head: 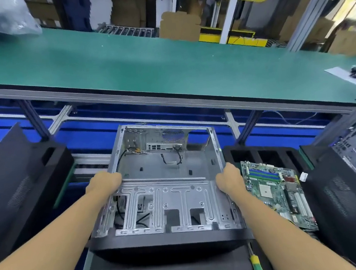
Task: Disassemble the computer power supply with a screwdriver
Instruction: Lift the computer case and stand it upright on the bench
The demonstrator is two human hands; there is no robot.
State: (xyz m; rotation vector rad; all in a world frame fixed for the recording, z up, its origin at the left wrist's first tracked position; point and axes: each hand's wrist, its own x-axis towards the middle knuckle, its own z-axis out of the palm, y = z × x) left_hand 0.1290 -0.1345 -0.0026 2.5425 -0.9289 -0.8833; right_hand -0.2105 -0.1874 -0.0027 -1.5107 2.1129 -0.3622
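- Although the green table (145, 68) runs broad beyond both hands, the work sits lower and nearer, on a black pad (162, 265) below the forearms.
- The computer case (167, 168) lies open side up between the 2 hands. Inside are bare metal, a port plate and a few loose cables (178, 158). No power supply shows in it, so that unit is probably already out, or hidden from this view.
- A motherboard (276, 188) lies flat just to the right of the right hand, likely set aside so the shell can be handled freely.
- The left hand (106, 183) curls over the rim of the case's left wall, and the right hand (230, 180) wraps the right wall. Both are closed on the metal, a 2-sided hold that suits lifting or turning the shell evenly.
- The screwdriver (257, 265), with a green and yellow handle, lies untouched beside the right forearm. It is nearer the person than either hand and within easy reach for the next screw.
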